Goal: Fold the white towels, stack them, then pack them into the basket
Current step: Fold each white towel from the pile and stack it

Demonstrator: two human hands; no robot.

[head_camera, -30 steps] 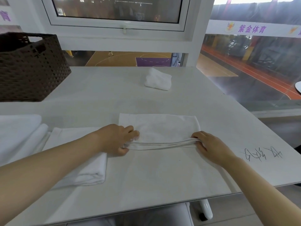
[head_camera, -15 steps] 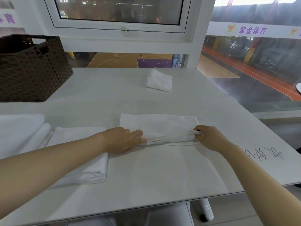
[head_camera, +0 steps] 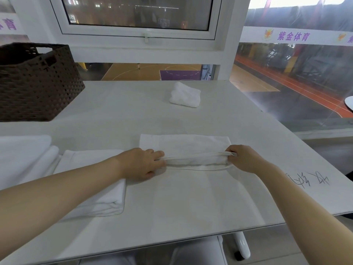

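A thin white towel (head_camera: pixel 184 145) lies flat mid-table (head_camera: pixel 191 203), its near hem lifted into a loose roll. The left hand (head_camera: pixel 142 162) and right hand (head_camera: pixel 241 158) pinch that hem's two ends.

Readable text, as you face it: purple characters "紫金体育" on the white banner (head_camera: pixel 292 36) behind the glass, high and right of your right grip (head_camera: pixel 241 158). One purple character, "育", on the sign (head_camera: pixel 8 24) far upper left. Black handwriting (head_camera: pixel 307 179) on the bench (head_camera: pixel 191 203), just right of that grip, illegible.
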